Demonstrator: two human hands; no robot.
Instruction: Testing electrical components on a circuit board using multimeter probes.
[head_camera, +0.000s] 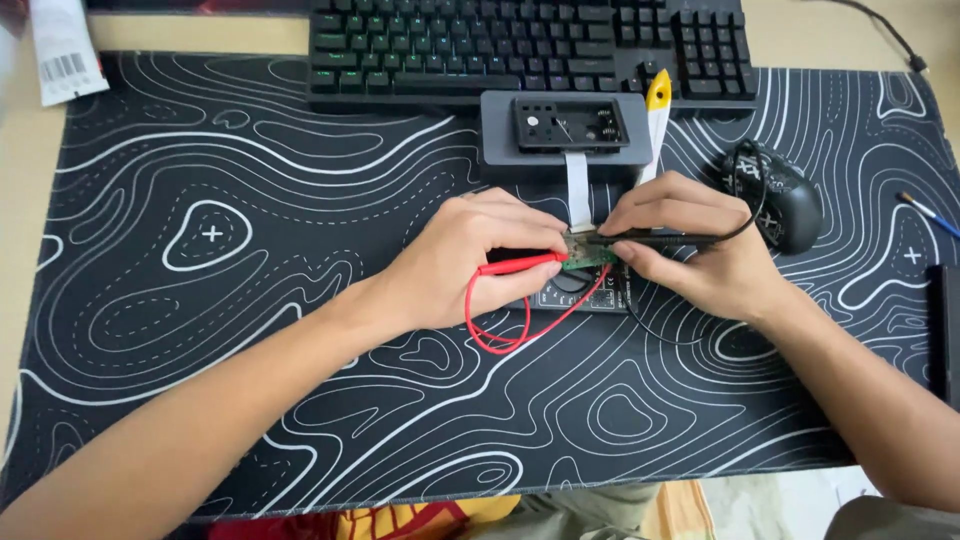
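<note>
A red test probe (520, 265) is being gripped in the closed fingers of the left hand (460, 262), while a black test probe (655, 238) is being pinched in the closed fingers of the right hand (690, 245). Both probe tips are being pressed onto a small green circuit board (588, 256), which is being held between the two hands near the middle of the desk mat (250, 300), a black mat patterned with white contour lines. A red lead (500, 330) is being looped below the left hand, and a black lead (655, 335) is being trailed beneath the right wrist. A dark meter body (580, 292) is being partly covered by the hands, just under the board.

Just beyond the board, a grey box (565, 135) with an opened black panel is being kept on the mat, and a white ribbon cable (578, 190) is being run from it down toward the board. A yellow-handled tool (657, 110) is being leaned at the box's right edge. A black keyboard (520, 45) is being seen at the far side, a black mouse (785, 200) at the right, and a blue-tipped pen (930, 213) at the far right edge.
</note>
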